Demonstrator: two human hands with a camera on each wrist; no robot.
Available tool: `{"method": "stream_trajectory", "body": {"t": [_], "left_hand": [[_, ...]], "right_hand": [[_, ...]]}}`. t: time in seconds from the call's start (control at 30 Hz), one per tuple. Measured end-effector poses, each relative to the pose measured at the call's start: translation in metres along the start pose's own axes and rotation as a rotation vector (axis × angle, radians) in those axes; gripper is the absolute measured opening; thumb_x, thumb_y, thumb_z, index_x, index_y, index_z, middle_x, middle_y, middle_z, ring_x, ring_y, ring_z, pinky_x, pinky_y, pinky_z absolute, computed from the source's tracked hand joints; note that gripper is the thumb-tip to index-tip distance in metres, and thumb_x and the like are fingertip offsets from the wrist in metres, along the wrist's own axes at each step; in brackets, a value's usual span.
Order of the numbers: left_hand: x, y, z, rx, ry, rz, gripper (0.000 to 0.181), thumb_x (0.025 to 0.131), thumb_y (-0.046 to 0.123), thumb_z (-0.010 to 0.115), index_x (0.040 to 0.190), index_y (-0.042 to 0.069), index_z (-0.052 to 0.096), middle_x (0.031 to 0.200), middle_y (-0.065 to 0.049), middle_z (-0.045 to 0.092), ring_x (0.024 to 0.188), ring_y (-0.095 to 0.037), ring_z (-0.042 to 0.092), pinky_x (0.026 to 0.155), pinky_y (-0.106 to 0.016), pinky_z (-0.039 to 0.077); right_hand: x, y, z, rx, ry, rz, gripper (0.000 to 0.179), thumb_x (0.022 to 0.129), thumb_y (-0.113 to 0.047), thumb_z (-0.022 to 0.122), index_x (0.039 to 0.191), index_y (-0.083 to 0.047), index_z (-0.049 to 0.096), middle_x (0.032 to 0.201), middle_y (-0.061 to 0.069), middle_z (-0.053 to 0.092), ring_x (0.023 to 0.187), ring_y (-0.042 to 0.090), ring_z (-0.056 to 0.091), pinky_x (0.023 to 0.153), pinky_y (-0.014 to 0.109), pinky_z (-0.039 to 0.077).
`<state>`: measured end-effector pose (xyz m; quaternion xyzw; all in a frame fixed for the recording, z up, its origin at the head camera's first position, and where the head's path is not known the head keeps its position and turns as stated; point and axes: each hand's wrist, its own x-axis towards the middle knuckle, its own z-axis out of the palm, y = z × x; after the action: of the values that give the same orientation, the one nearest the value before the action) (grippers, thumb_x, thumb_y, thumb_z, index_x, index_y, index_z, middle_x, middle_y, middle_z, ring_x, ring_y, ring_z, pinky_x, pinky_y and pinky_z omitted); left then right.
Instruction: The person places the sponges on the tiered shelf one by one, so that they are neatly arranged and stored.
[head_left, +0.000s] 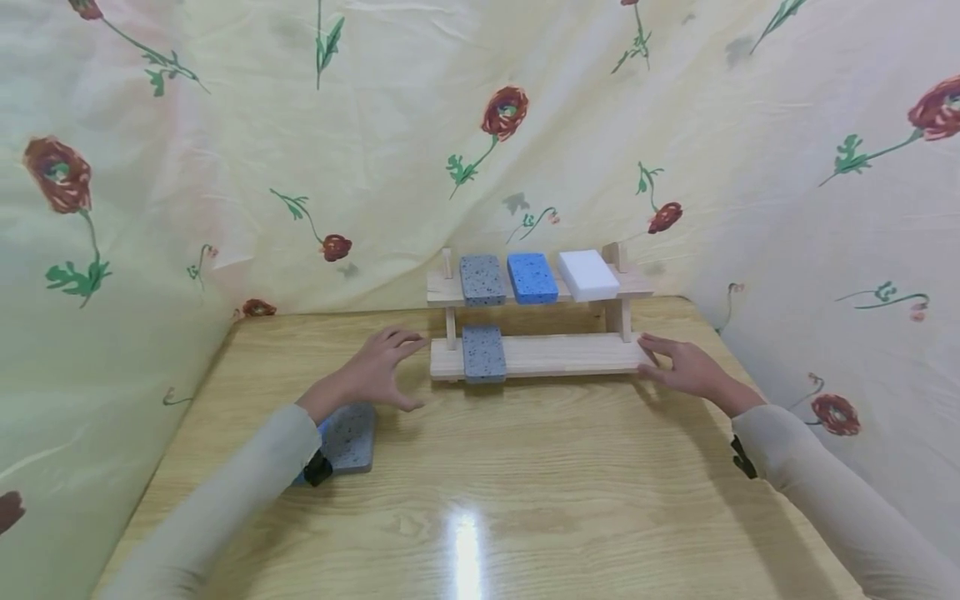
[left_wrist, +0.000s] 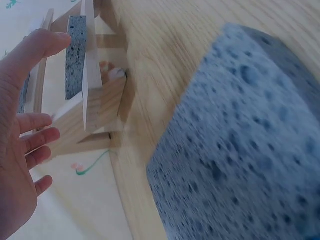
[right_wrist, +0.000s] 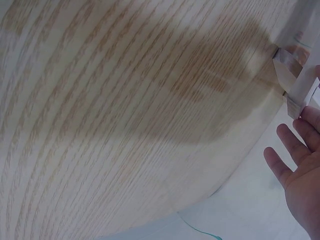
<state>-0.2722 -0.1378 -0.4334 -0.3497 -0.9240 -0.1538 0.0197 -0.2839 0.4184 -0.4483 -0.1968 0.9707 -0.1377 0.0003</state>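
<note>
Left hand near wooden shelf, thumb and fingers held apart.
Shelf sponge, speckled, sits on it; foreground sponge, likewise speckled, fills lower right. Wood-grain tabletop visible between.

The person wears a long-sleeved top in a plain pale grey, close to off-white. The left sleeve and right sleeve are loose and smooth, with a few soft creases lower down the forearm and faint shading along their sides. Each ends in a simple cuff of the same colour, leaving the wrist bare. A small black piece sits at the underside of the left cuff, and a matching black part juts from beneath the right one; both are too small to make out in detail. The left hand and right hand are bare, with slim fingers and rounded tips.
</note>
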Motion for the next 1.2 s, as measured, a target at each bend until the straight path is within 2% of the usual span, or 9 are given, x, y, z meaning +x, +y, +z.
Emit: {"method": "stream_trajectory", "body": {"t": [0.1,0.27,0.47,0.53,0.63,0.73,0.8,0.9,1.2], "left_hand": [[-0.007,-0.003,-0.001,-0.017,-0.001,-0.016,0.100,0.075,0.051,0.085,0.157,0.013,0.042,0.154,-0.013,0.047,0.143,-0.038,0.036,0.115,-0.065,0.030],[-0.021,-0.006,-0.004,-0.008,-0.021,-0.030,0.099,0.075,0.052,0.084,0.156,0.012,0.043,0.152,-0.015,0.048,0.139,-0.039,0.039,0.114,-0.066,0.029],[-0.039,-0.014,-0.004,-0.022,-0.054,-0.051,0.099,0.075,0.052,0.083,0.156,0.012,0.042,0.153,-0.018,0.047,0.139,-0.040,0.039,0.113,-0.068,0.028],[-0.044,-0.017,-0.003,-0.021,-0.058,-0.048,0.101,0.075,0.053,0.084,0.156,0.011,0.042,0.153,-0.019,0.047,0.137,-0.040,0.040,0.112,-0.068,0.030],[-0.051,-0.021,-0.003,-0.042,-0.067,-0.055,0.104,0.073,0.055,0.084,0.157,0.012,0.042,0.153,-0.019,0.046,0.138,-0.039,0.040,0.111,-0.068,0.031],[-0.057,-0.024,-0.005,-0.083,-0.078,-0.064,0.106,0.070,0.055,0.086,0.156,0.011,0.043,0.153,-0.020,0.046,0.138,-0.040,0.038,0.111,-0.069,0.030],[-0.061,-0.026,-0.005,-0.098,-0.083,-0.064,0.106,0.069,0.054,0.087,0.155,0.010,0.044,0.153,-0.020,0.046,0.138,-0.041,0.038,0.110,-0.069,0.030],[-0.066,-0.028,-0.006,-0.103,-0.081,-0.058,0.105,0.068,0.052,0.089,0.154,0.008,0.045,0.152,-0.022,0.047,0.137,-0.043,0.040,0.108,-0.071,0.030],[-0.082,-0.036,-0.004,-0.106,-0.090,-0.066,0.110,0.062,0.060,0.090,0.149,0.006,0.052,0.148,-0.022,0.050,0.134,-0.046,0.041,0.106,-0.072,0.030]], "right_hand": [[-0.001,0.000,0.000,-0.007,0.008,-0.005,0.065,0.100,-0.035,0.064,0.146,0.008,0.049,0.153,0.029,0.045,0.104,0.032,0.066,0.087,0.047,0.047],[-0.001,-0.001,0.000,0.004,0.008,-0.012,0.064,0.100,-0.033,0.064,0.145,0.009,0.048,0.152,0.030,0.045,0.123,0.047,0.060,0.097,0.058,0.048],[-0.001,-0.003,0.000,0.006,0.009,-0.016,0.063,0.100,-0.031,0.064,0.145,0.010,0.048,0.151,0.030,0.046,0.130,0.053,0.052,0.104,0.064,0.044],[-0.001,-0.003,0.000,0.005,0.014,-0.018,0.063,0.100,-0.032,0.064,0.145,0.010,0.049,0.151,0.029,0.046,0.123,0.051,0.058,0.103,0.063,0.045],[0.000,-0.003,-0.001,0.003,0.019,-0.023,0.064,0.099,-0.033,0.065,0.144,0.010,0.049,0.150,0.029,0.047,0.091,0.035,0.069,0.098,0.060,0.048],[0.001,-0.003,-0.002,0.003,0.016,-0.018,0.064,0.099,-0.033,0.064,0.145,0.010,0.049,0.151,0.028,0.047,0.061,0.015,0.052,0.091,0.054,0.048],[0.001,-0.002,-0.003,0.000,0.012,-0.017,0.064,0.100,-0.033,0.064,0.145,0.009,0.049,0.151,0.028,0.047,0.054,0.011,0.043,0.088,0.051,0.047],[0.001,-0.002,-0.004,0.009,0.005,-0.013,0.064,0.100,-0.033,0.064,0.146,0.009,0.048,0.152,0.028,0.046,0.050,0.010,0.038,0.086,0.049,0.046],[0.000,-0.002,-0.003,0.004,0.000,-0.013,0.065,0.100,-0.033,0.064,0.145,0.010,0.048,0.152,0.029,0.045,0.060,0.014,0.047,0.090,0.052,0.047]]}}
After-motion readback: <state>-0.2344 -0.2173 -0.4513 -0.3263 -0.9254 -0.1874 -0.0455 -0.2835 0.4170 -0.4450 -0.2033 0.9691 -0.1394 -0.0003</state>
